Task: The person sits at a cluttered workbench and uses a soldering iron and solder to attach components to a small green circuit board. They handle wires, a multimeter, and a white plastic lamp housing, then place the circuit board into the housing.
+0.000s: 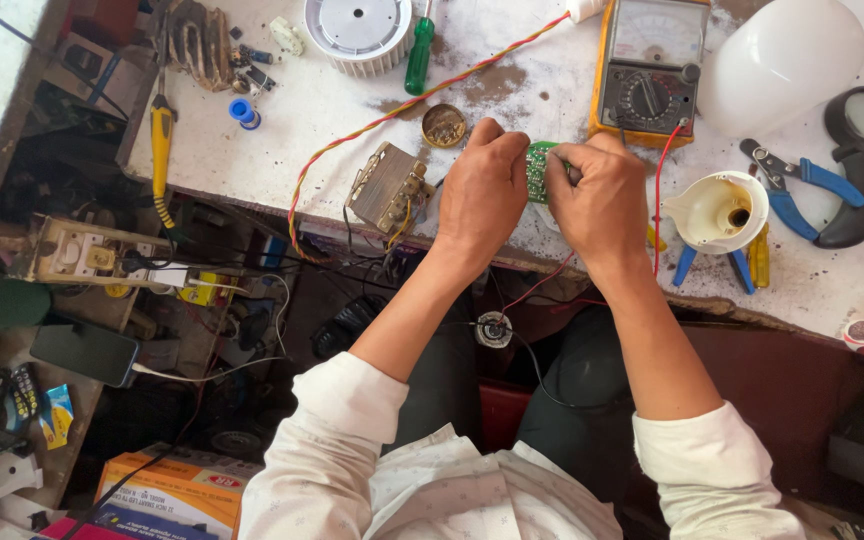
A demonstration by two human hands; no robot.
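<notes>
Stained white workbench [572,100] carries an analog multimeter [649,68], a small transformer [389,187] and blue-handled pliers [797,185]. Left hand [482,192] and right hand [602,200] both pinch a small round green circuit board [538,172], studded with components, just above the bench's front edge, with the transformer close at left and a white funnel-shaped housing [720,210] close at right.

The white tabletop [282,110] is stained and scuffed, with brown patches. Just left of the left hand [482,195] sits a small transformer [389,187], with a round brass tin [444,125] above it. Beyond the right hand [602,200] lies a yellow analogue multimeter [649,65]. To that hand's right stand a cream funnel-shaped lamp housing [717,210], blue-handled pliers [797,185] and a black magnifier [862,150].
</notes>
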